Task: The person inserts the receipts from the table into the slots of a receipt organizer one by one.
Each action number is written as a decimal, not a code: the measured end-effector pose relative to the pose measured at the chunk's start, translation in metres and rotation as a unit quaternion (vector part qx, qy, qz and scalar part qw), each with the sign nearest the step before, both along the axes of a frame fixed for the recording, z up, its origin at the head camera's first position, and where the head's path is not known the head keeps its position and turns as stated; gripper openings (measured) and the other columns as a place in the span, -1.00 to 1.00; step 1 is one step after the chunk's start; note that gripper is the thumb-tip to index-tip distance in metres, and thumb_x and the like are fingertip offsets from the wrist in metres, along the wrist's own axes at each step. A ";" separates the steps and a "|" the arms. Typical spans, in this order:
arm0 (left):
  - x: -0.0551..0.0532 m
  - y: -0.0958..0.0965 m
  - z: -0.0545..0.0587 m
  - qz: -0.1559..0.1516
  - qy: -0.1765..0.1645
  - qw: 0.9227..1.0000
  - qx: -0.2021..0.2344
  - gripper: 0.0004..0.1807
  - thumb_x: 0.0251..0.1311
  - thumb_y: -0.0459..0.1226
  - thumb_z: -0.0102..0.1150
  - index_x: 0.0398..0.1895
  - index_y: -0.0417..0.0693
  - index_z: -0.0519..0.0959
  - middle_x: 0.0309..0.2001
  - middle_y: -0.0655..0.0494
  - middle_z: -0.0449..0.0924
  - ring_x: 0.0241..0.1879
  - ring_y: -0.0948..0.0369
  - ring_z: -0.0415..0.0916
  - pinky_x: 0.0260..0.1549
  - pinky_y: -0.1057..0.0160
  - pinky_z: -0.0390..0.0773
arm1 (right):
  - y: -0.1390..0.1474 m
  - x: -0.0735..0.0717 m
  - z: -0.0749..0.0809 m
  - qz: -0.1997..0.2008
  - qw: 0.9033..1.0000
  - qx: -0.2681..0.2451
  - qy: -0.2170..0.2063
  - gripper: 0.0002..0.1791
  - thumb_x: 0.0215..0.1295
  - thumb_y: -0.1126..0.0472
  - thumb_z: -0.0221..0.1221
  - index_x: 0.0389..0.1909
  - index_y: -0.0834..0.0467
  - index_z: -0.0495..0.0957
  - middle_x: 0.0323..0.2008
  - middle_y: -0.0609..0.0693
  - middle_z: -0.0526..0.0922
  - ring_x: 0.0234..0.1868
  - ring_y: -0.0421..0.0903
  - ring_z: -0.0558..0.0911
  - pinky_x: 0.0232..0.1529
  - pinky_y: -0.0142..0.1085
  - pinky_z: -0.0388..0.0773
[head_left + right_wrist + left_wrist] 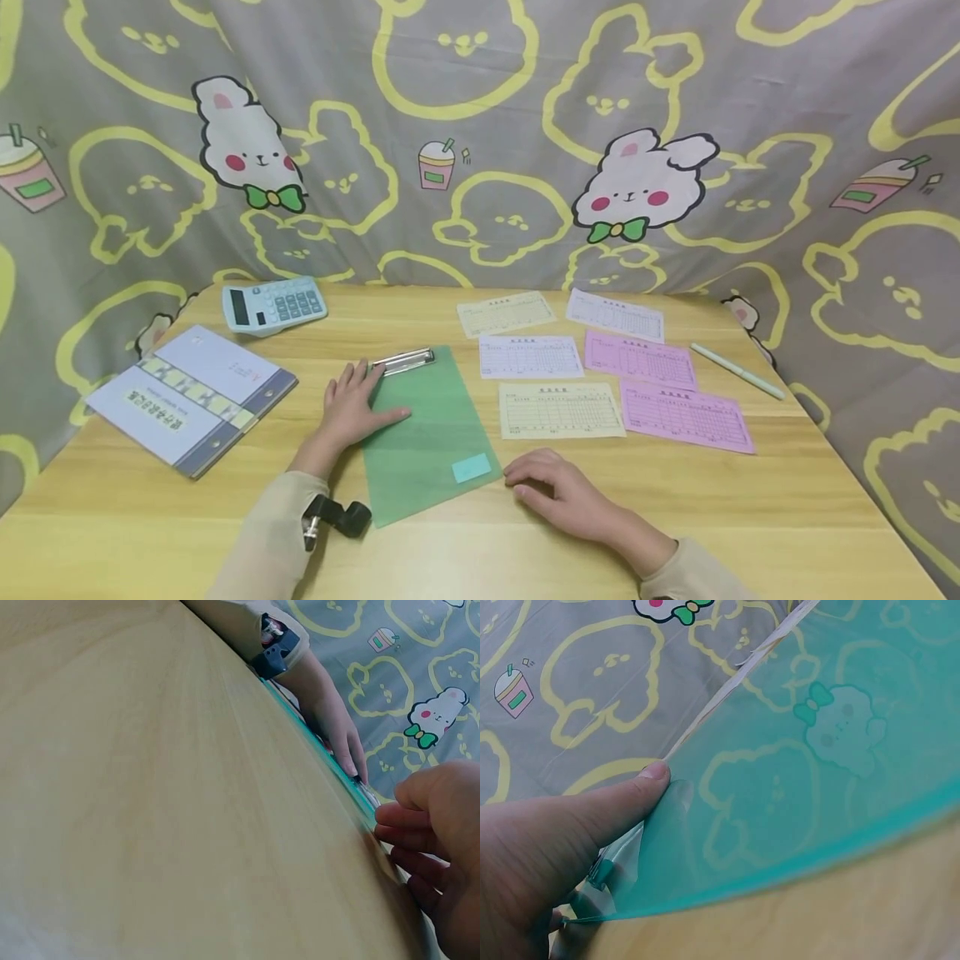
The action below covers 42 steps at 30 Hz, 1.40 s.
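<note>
A translucent green clipboard (427, 425) lies on the table, its metal clip (405, 362) at the far end and a small blue label near its lower right corner. My left hand (356, 408) rests at its upper left side, fingers spread beside the clip and thumb stretched over the board. In the left wrist view the thumb (622, 799) lies on the glossy green surface, which mirrors the curtain. With loosely bent fingers, my right hand (566, 500) rests by the board's lower right corner; whether it touches the corner I cannot tell.
Several printed slips (562, 410), yellow, white and pink, lie right of the clipboard, with a pale green pen (738, 371) beyond them. On the left are a ledger book (187, 392) and a light blue calculator (276, 304). A patterned curtain (480, 142) hangs behind the table.
</note>
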<state>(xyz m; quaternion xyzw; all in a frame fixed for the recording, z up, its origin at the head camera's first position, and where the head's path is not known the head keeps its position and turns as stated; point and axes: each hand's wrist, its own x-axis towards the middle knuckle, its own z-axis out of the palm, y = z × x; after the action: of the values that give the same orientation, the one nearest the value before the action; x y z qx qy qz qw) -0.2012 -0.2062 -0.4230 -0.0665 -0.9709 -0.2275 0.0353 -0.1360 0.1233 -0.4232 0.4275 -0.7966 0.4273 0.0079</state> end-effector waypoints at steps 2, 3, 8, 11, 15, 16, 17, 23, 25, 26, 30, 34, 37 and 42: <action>0.000 0.000 0.001 0.001 0.003 1.000 -0.001 0.01 -0.23 0.25 0.12 0.25 -0.16 0.11 0.24 -0.30 -0.07 0.20 -0.20 -0.24 0.06 -0.19 -0.28 | -0.001 0.000 0.001 -0.001 1.000 0.001 -0.003 -0.86 0.17 0.29 0.06 -0.26 0.11 0.52 -0.18 -0.09 0.51 -0.11 -0.15 0.41 -0.09 -0.27 0.34; 0.000 0.000 0.001 0.002 0.004 1.000 -0.003 0.01 -0.23 0.25 0.12 0.25 -0.16 0.11 0.24 -0.29 -0.07 0.20 -0.20 -0.24 0.06 -0.19 -0.29 | -0.001 0.000 0.001 -0.006 1.000 0.000 -0.006 -0.86 0.17 0.29 0.06 -0.26 0.10 0.53 -0.19 -0.10 0.51 -0.12 -0.15 0.42 -0.09 -0.27 0.34; 0.001 0.000 0.001 0.004 0.003 1.000 -0.009 0.01 -0.23 0.26 0.11 0.25 -0.15 0.11 0.24 -0.29 -0.07 0.20 -0.20 -0.24 0.06 -0.20 -0.28 | -0.003 0.004 0.006 -0.060 0.997 -0.023 -0.040 -0.88 0.15 0.36 0.06 -0.34 0.15 0.55 -0.32 -0.06 0.56 -0.23 -0.16 0.49 -0.18 -0.31 0.41; 0.002 0.000 0.001 0.005 0.005 1.000 -0.010 0.01 -0.23 0.27 0.10 0.24 -0.15 0.12 0.24 -0.29 -0.06 0.20 -0.20 -0.24 0.05 -0.20 -0.28 | -0.007 0.009 0.018 -0.088 0.993 -0.042 -0.059 -0.87 0.10 0.46 0.06 -0.42 0.23 0.55 -0.41 0.01 0.57 -0.32 -0.12 0.52 -0.25 -0.31 0.45; 0.003 0.002 0.000 0.007 0.009 1.000 -0.014 0.01 -0.23 0.29 0.07 0.24 -0.15 0.13 0.24 -0.27 -0.05 0.21 -0.18 -0.23 0.05 -0.21 -0.28 | -0.010 0.014 0.032 -0.103 0.991 -0.032 -0.083 -0.89 0.07 0.48 0.07 -0.47 0.27 0.54 -0.46 0.03 0.58 -0.39 -0.13 0.53 -0.30 -0.32 0.46; 0.003 0.003 0.000 0.008 0.009 1.000 -0.015 0.01 -0.23 0.30 0.06 0.24 -0.14 0.13 0.24 -0.26 -0.05 0.21 -0.18 -0.23 0.05 -0.21 -0.28 | -0.009 0.014 0.030 -0.104 0.990 -0.024 -0.087 -0.90 0.09 0.45 0.07 -0.46 0.24 0.54 -0.46 0.00 0.58 -0.39 -0.16 0.52 -0.31 -0.33 0.45; 0.003 0.003 0.000 0.008 0.010 1.000 -0.017 0.01 -0.23 0.30 0.06 0.24 -0.14 0.13 0.24 -0.26 -0.05 0.21 -0.18 -0.23 0.05 -0.21 -0.28 | -0.008 0.012 0.026 -0.104 0.990 -0.015 -0.091 -0.90 0.11 0.41 0.07 -0.46 0.22 0.55 -0.45 -0.03 0.58 -0.39 -0.19 0.51 -0.31 -0.34 0.45; 0.004 0.007 0.000 0.007 0.008 1.000 -0.028 0.00 -0.20 0.30 0.03 0.26 -0.12 0.10 0.25 -0.24 -0.06 0.21 -0.17 -0.25 0.04 -0.22 -0.30 | -0.001 0.005 0.007 -0.091 0.992 0.018 -0.089 -0.90 0.16 0.23 0.08 -0.45 0.10 0.57 -0.48 -0.20 0.52 -0.50 -0.30 0.42 -0.46 -0.41 0.40; 0.004 0.009 0.000 0.004 0.007 0.999 -0.033 -0.01 -0.18 0.29 0.02 0.27 -0.10 0.09 0.25 -0.23 -0.07 0.22 -0.17 -0.26 0.04 -0.22 -0.31 | 0.000 0.005 0.007 -0.085 0.992 0.021 -0.088 -0.89 0.16 0.21 0.08 -0.45 0.10 0.57 -0.50 -0.22 0.51 -0.52 -0.31 0.40 -0.50 -0.42 0.38; 0.004 0.009 0.000 0.002 0.007 0.999 -0.035 -0.02 -0.17 0.29 0.02 0.27 -0.09 0.08 0.26 -0.22 -0.08 0.22 -0.17 -0.26 0.04 -0.22 -0.31 | 0.001 0.006 0.007 -0.083 0.992 0.022 -0.087 -0.89 0.16 0.20 0.08 -0.45 0.09 0.57 -0.50 -0.22 0.50 -0.52 -0.31 0.39 -0.50 -0.43 0.38; 0.003 0.010 0.000 -0.005 0.008 0.999 -0.040 -0.04 -0.14 0.28 0.00 0.28 -0.08 0.07 0.26 -0.21 -0.09 0.22 -0.18 -0.28 0.04 -0.22 -0.33 | 0.001 0.006 0.007 -0.083 0.992 0.031 -0.086 -0.88 0.17 0.18 0.07 -0.45 0.07 0.57 -0.51 -0.24 0.49 -0.52 -0.32 0.38 -0.51 -0.44 0.37; 0.003 0.008 0.000 -0.011 0.007 0.999 -0.041 -0.04 -0.13 0.29 -0.03 0.28 -0.07 0.07 0.27 -0.22 -0.11 0.21 -0.19 -0.29 0.03 -0.23 -0.35 | 0.000 0.007 0.007 -0.082 0.992 0.035 -0.089 -0.88 0.18 0.17 0.07 -0.44 0.06 0.57 -0.50 -0.24 0.49 -0.52 -0.31 0.39 -0.50 -0.44 0.37; 0.004 0.006 0.000 -0.011 0.000 0.999 -0.036 -0.05 -0.13 0.29 -0.03 0.28 -0.05 0.06 0.27 -0.23 -0.13 0.21 -0.21 -0.32 0.02 -0.24 -0.36 | 0.000 0.006 0.007 -0.074 0.992 0.037 -0.096 -0.87 0.18 0.16 0.06 -0.42 0.06 0.57 -0.49 -0.24 0.50 -0.50 -0.31 0.40 -0.48 -0.44 0.38; 0.004 0.003 0.007 -0.006 0.011 1.000 -0.012 -0.04 -0.12 0.27 0.00 0.29 -0.06 0.03 0.27 -0.28 -0.18 0.20 -0.23 -0.32 0.02 -0.25 -0.31 | 0.008 -0.001 0.019 -0.057 0.987 0.048 -0.144 -0.83 0.19 0.15 0.04 -0.30 0.11 0.55 -0.38 -0.15 0.55 -0.38 -0.25 0.48 -0.32 -0.36 0.44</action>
<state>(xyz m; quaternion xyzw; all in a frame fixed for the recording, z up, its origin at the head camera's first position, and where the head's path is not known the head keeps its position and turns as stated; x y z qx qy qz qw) -0.1971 -0.2034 -0.4163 -0.0747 -0.9726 -0.2156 0.0435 -0.1374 0.1316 -0.4045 0.3151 -0.8322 0.4446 -0.1028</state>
